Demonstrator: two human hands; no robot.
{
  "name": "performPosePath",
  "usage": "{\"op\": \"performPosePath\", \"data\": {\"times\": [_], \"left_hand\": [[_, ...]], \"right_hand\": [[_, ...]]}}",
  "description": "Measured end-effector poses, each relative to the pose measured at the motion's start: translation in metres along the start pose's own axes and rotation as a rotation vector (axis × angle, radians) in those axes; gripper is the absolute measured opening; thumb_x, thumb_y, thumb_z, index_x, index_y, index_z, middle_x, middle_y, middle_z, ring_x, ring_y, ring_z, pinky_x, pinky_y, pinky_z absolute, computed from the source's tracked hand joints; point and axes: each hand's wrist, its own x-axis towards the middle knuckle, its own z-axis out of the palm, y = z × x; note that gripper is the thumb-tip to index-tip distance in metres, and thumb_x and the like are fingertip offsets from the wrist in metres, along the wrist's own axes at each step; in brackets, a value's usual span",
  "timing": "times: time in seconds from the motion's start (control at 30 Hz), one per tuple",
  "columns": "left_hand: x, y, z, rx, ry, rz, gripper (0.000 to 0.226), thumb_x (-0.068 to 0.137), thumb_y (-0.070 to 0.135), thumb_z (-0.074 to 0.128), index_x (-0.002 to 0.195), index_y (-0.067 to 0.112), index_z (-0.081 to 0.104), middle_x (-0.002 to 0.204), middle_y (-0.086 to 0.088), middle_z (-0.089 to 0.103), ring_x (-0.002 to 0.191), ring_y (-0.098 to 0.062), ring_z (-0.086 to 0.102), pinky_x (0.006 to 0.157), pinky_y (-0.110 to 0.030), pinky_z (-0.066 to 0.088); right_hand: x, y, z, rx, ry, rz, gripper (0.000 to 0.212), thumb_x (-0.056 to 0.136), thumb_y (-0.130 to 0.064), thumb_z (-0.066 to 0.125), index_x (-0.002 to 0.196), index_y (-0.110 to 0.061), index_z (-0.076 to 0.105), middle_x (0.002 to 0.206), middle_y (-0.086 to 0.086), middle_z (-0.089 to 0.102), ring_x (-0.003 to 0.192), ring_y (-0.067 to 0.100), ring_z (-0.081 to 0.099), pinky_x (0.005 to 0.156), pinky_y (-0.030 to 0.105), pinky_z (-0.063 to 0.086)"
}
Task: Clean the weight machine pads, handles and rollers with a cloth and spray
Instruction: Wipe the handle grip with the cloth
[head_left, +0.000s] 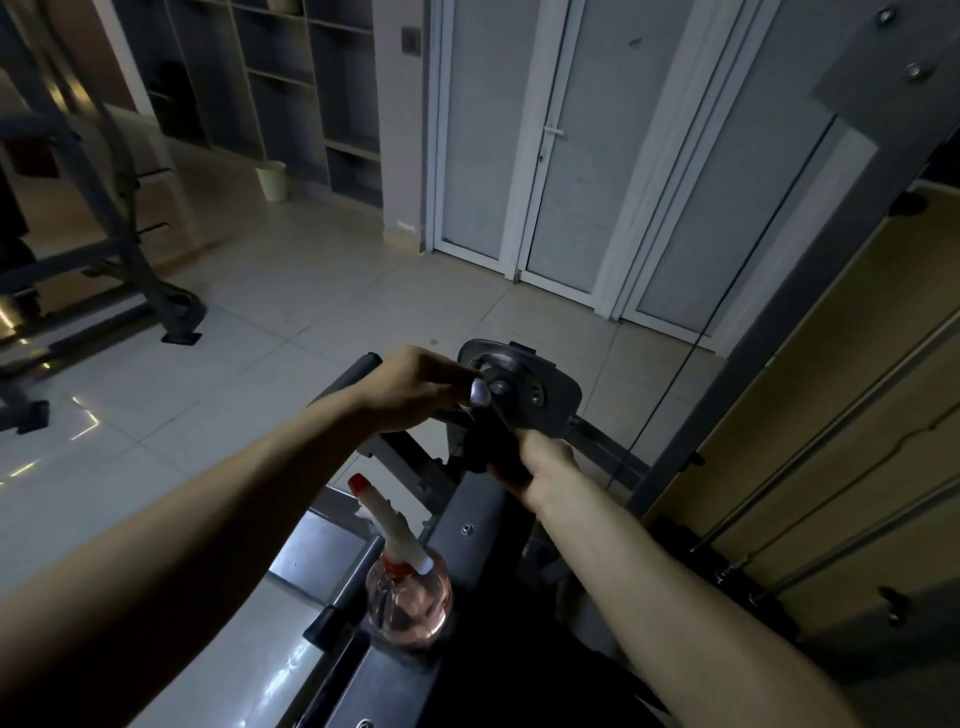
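Chrome at the centre: small shiny knob (479, 397) pinched in the left hand (415, 387), thumb and fingers curled round it, hard against the edge of the grey plate (553, 387) on the machine. Just below, right hand (543, 465) clamped round a dark object (496, 449) reaching up under the plate (cloth or padded grip, too dim to tell which). Both forearms bare, stretched forward from the bottom corners.

Nearer, between the forearms and touched by neither: spray bottle (410, 597), upright on a dark part of the frame (483, 540). Clear body, pink liquid inside, white trigger head, red nozzle pointing up and away to the left. Well apart from both hands.

Beyond the plate, thin black cable (691, 332) running steeply upward beside a grey upright (800, 301). Tan panel (857, 374) to the right of that.

Behind everything, pale tiled floor (311, 338), glossy with reflections at the left. White doors (545, 156) closed at the far wall, open shelves (291, 78) left of them, small pale bin (272, 179) on the floor at the foot of the shelves. Far left, another grey machine (130, 244), blurred and dim.
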Motion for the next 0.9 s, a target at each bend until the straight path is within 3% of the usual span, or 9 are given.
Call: {"op": "performPosePath", "data": {"times": [0.17, 0.27, 0.33, 0.4, 0.5, 0.67, 0.73, 0.83, 0.9], "left_hand": [[-0.002, 0.003, -0.001, 0.015, 0.009, 0.004, 0.038, 0.096, 0.032, 0.067, 0.131, 0.017, 0.069, 0.122, 0.001, 0.073, 0.104, -0.008, 0.070, 0.078, -0.011, 0.052], [-0.002, 0.003, -0.001, -0.031, 0.012, -0.006, 0.037, 0.094, 0.032, 0.068, 0.129, 0.017, 0.070, 0.119, 0.002, 0.074, 0.101, -0.007, 0.071, 0.075, -0.013, 0.055], [-0.004, 0.003, 0.002, -0.066, 0.009, -0.018, 0.036, 0.095, 0.030, 0.069, 0.127, 0.017, 0.071, 0.116, 0.002, 0.075, 0.098, -0.004, 0.072, 0.068, -0.009, 0.052], [-0.004, 0.005, 0.004, -0.066, 0.016, -0.013, 0.035, 0.094, 0.031, 0.069, 0.126, 0.017, 0.072, 0.113, 0.004, 0.075, 0.095, -0.002, 0.072, 0.066, -0.007, 0.050], [-0.004, 0.006, 0.005, -0.064, 0.016, -0.027, 0.035, 0.096, 0.026, 0.066, 0.129, 0.015, 0.069, 0.114, 0.004, 0.073, 0.090, 0.002, 0.070, 0.066, -0.007, 0.051], [-0.006, 0.011, 0.003, -0.003, -0.006, -0.046, 0.035, 0.099, 0.026, 0.063, 0.132, 0.017, 0.067, 0.121, 0.002, 0.070, 0.100, -0.002, 0.067, 0.070, -0.007, 0.052], [-0.005, 0.012, 0.004, -0.022, 0.009, -0.060, 0.034, 0.097, 0.025, 0.066, 0.129, 0.015, 0.069, 0.114, 0.003, 0.071, 0.094, 0.000, 0.067, 0.068, -0.007, 0.052], [-0.001, 0.005, 0.004, -0.064, 0.035, -0.116, 0.017, 0.099, 0.007, 0.062, 0.109, 0.012, 0.075, 0.091, 0.005, 0.072, 0.073, 0.003, 0.068, 0.063, -0.012, 0.052], [-0.004, -0.001, 0.001, -0.137, 0.050, -0.174, 0.021, 0.100, 0.001, 0.059, 0.105, 0.012, 0.075, 0.090, 0.003, 0.073, 0.074, -0.001, 0.068, 0.069, -0.016, 0.052]], "right_hand": [[-0.083, -0.019, 0.013, -0.042, -0.019, -0.363, 0.003, 0.087, -0.014, 0.072, 0.088, -0.010, 0.072, 0.085, 0.014, 0.075, 0.081, 0.027, 0.075, 0.077, 0.044, 0.064], [-0.103, -0.023, 0.000, -0.094, -0.095, -0.605, 0.004, 0.086, -0.019, 0.074, 0.085, -0.016, 0.071, 0.081, 0.006, 0.076, 0.074, 0.018, 0.072, 0.066, 0.036, 0.060], [-0.083, -0.014, -0.013, -0.173, -0.018, -0.609, 0.002, 0.087, -0.024, 0.070, 0.086, -0.022, 0.069, 0.083, -0.001, 0.073, 0.077, 0.015, 0.070, 0.067, 0.034, 0.058], [-0.054, 0.000, -0.022, -0.227, 0.089, -0.474, 0.005, 0.088, -0.027, 0.065, 0.091, -0.025, 0.069, 0.094, 0.003, 0.074, 0.085, 0.021, 0.071, 0.077, 0.039, 0.061], [-0.026, 0.009, -0.016, -0.178, 0.119, -0.282, 0.017, 0.094, -0.012, 0.061, 0.106, -0.014, 0.073, 0.099, 0.009, 0.076, 0.082, 0.022, 0.070, 0.075, 0.031, 0.057], [-0.053, -0.014, 0.009, -0.152, 0.094, -0.384, 0.021, 0.096, -0.009, 0.057, 0.104, -0.012, 0.076, 0.092, 0.006, 0.074, 0.075, 0.015, 0.068, 0.065, 0.025, 0.051], [-0.077, -0.026, 0.013, -0.126, 0.016, -0.501, 0.018, 0.095, -0.010, 0.059, 0.100, -0.013, 0.076, 0.092, 0.009, 0.076, 0.078, 0.019, 0.072, 0.066, 0.029, 0.056], [-0.121, -0.048, 0.015, -0.048, -0.173, -0.698, 0.012, 0.093, -0.013, 0.065, 0.092, -0.002, 0.071, 0.087, 0.022, 0.073, 0.085, 0.036, 0.073, 0.080, 0.053, 0.062], [-0.140, -0.061, 0.009, 0.022, -0.268, -0.780, 0.017, 0.095, -0.018, 0.066, 0.098, -0.001, 0.067, 0.093, 0.023, 0.072, 0.090, 0.037, 0.073, 0.079, 0.056, 0.062]]}}
